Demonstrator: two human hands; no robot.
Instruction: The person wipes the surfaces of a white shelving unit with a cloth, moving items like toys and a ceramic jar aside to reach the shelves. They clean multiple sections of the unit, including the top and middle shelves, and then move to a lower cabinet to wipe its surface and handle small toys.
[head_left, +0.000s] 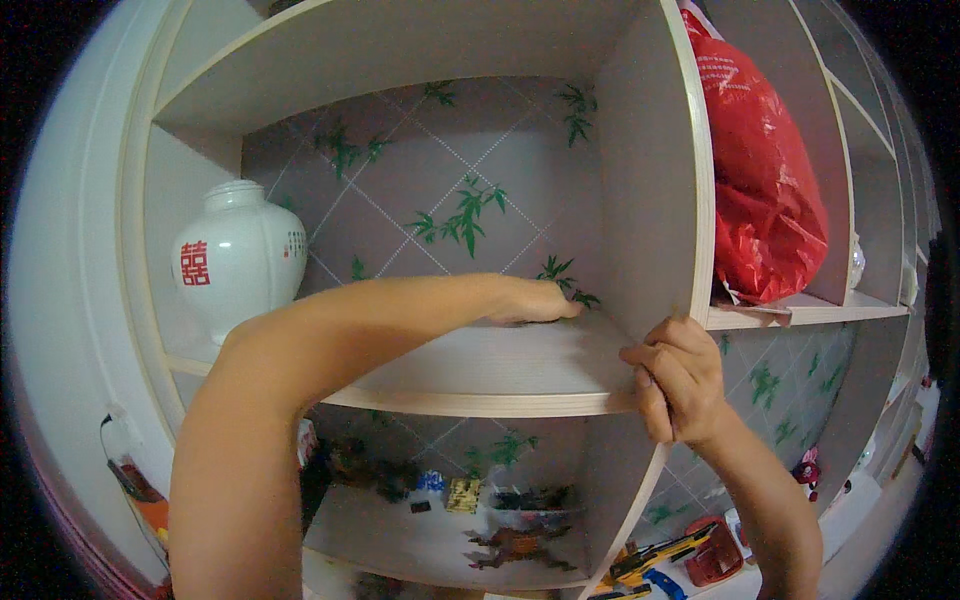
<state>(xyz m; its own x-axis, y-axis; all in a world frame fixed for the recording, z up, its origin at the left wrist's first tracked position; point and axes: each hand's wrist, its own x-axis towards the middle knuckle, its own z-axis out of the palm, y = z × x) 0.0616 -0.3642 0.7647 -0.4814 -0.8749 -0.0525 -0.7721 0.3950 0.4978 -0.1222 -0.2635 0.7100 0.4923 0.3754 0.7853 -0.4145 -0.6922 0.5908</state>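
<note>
My left hand (536, 301) reaches deep into an open compartment and lies low over the wooden shelf board (480, 360), near its back right corner. Its fingers point right and are partly hidden; whether anything is beneath the palm is unclear. With my right hand (681, 379) I grip the front edge of the upright divider (701, 172), where it meets the shelf board. A white lidded porcelain jar (251, 251) with red and dark characters stands at the compartment's left end, partly behind my left arm.
A full red plastic bag (765, 172) sits in the compartment to the right. Below are a brown toy figure (521, 546), a yellow packet (463, 496), a yellow-and-black toy gun (660, 551) and a red basket (714, 553). Bamboo-leaf wallpaper (450, 172) lines the back.
</note>
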